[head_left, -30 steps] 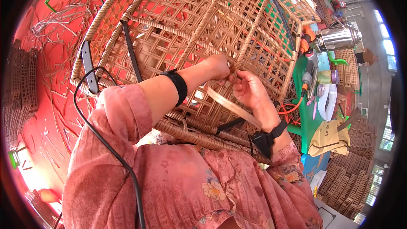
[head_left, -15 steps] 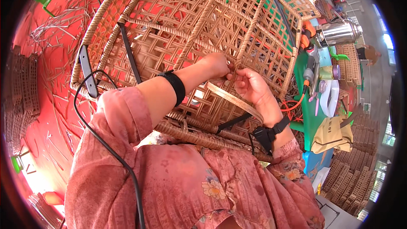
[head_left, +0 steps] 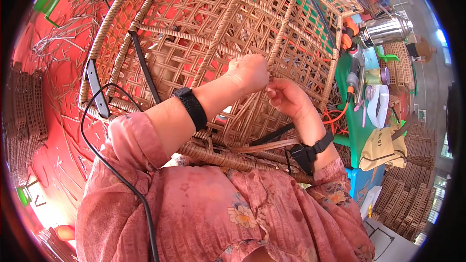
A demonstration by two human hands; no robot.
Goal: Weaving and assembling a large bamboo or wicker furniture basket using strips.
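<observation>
Wicker frame [head_left: 213, 46] lies directly in front of me, its near edge running left to right across my torso. Its wrapped ribs lean away from me, up and to the right; which axis is the longer I cannot tell through the fisheye bend. My left hand [head_left: 248, 72] is at the weave, back uppermost, fingers curled in; their tips are hidden, so I cannot tell whether they clamp a strand. My right hand [head_left: 290, 99] is just beside it, fingers bent, thumb near the forefinger; grip likewise undetermined. A pale flat strip [head_left: 269, 144] lies below both hands, long axis roughly crosswise, its right portion reaching my right forearm near the black wrist strap [head_left: 313, 150].
</observation>
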